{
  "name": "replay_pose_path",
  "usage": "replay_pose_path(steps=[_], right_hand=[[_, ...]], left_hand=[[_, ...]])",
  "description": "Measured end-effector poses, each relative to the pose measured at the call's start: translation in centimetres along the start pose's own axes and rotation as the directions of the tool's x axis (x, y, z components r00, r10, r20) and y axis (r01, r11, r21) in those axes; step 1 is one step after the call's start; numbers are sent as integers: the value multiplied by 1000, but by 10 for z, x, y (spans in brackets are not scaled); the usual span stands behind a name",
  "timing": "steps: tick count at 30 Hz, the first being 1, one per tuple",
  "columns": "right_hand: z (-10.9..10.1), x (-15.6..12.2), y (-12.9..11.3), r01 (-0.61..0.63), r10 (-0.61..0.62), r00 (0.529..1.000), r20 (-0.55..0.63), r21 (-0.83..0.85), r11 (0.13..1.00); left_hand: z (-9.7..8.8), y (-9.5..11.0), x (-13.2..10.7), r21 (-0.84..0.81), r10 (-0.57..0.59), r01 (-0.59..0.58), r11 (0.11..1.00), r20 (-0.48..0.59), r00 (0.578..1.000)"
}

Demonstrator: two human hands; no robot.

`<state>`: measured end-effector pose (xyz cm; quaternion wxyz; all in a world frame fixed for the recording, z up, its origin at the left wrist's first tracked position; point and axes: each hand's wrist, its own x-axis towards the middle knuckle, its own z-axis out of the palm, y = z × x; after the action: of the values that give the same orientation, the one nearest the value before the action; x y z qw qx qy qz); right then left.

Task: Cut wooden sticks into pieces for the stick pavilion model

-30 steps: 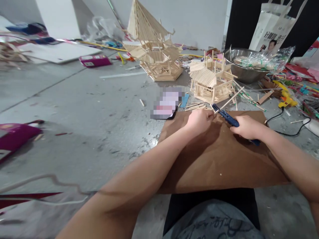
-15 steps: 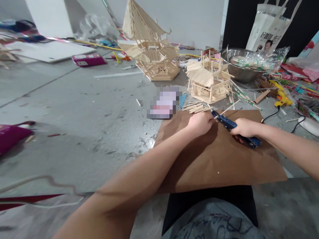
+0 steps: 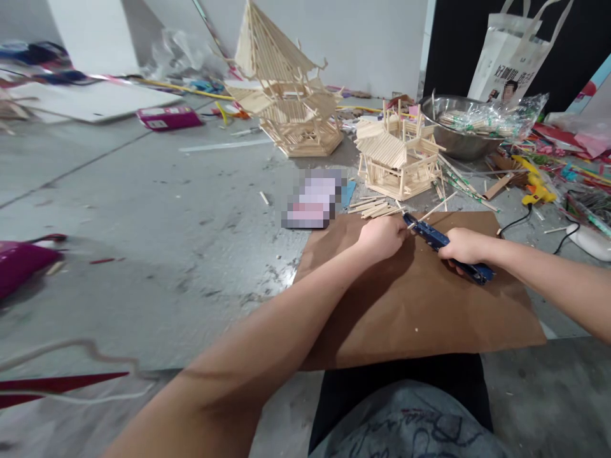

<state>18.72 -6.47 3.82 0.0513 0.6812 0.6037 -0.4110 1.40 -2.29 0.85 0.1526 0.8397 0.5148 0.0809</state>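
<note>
Over the brown paper sheet (image 3: 429,318), my right hand (image 3: 462,247) is wrapped round a blue hand cutter (image 3: 432,235) that points up and left. My left hand (image 3: 383,238) is closed in a pinch on a thin wooden stick (image 3: 438,207). This stick slants up to the right across the front end of the cutter. Its lower end is partly hidden by my left fingers, and whether the blades touch it is too small to tell. Just beyond my left hand lies a pile of short cut sticks (image 3: 375,207). A half-built stick pavilion (image 3: 401,159) stands behind them.
A tall stick pagoda (image 3: 286,102) stands at the back. Left of the paper lies a blurred-out phone (image 3: 312,200). To the right are a metal bowl (image 3: 463,143) with bagged sticks, a yellow glue gun (image 3: 537,184) with a cord, and loose scraps. Purple packs (image 3: 169,118) lie on the left.
The view has shifted very slightly. Both hands, the cutter and the stick keep the same pose, with no clear movement.
</note>
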Motion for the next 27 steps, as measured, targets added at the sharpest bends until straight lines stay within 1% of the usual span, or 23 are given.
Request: replay_pose_path(steps=[3,7,12,15,17,18,20,22,23,24,25,26,27], right_hand=[[-1,-1,1,-2,-3,999,39,120,993],[-5,-5,0,7,-38,994,103,288,958],[-7,-10,-8,45,-72,995,75,317,947],[-7,-10,-9,113,-114,993,-9,233,966],[-7,-10,-9,165,-158,985,-61,135,977],[-7,-11,-9,188,-181,980,-79,85,978],[-7,-13,-9,221,-224,966,-130,-32,975],[-7,-14,-9,237,-276,931,-239,-179,955],[-7,-14,-9,228,-300,905,-301,-252,940],[-7,-13,-8,208,-318,879,-356,-314,926],[-7,-11,-7,184,-329,857,-397,-360,915],[-6,-8,-5,162,-335,840,-426,-393,905],[-6,-6,-3,145,-340,829,-444,-417,897]], left_hand=[[1,1,0,-5,-7,7,1000,-13,1000],[3,3,0,-45,-25,22,999,-69,997],[5,2,1,-89,-103,90,992,-153,983],[6,-1,2,-172,-111,73,982,-222,969],[7,-3,2,-315,-90,5,949,-256,963],[7,-3,2,-413,-84,-33,910,-262,961],[7,-2,3,-615,-94,-80,785,-245,965],[6,-2,3,-752,-120,-73,655,-199,973],[5,-3,3,-784,-135,-58,618,-178,975],[5,-4,4,-791,-151,-40,611,-166,974],[4,-6,5,-774,-173,-22,633,-169,970],[4,-9,6,-729,-192,-3,684,-184,964],[4,-12,7,-657,-206,13,753,-217,954]])
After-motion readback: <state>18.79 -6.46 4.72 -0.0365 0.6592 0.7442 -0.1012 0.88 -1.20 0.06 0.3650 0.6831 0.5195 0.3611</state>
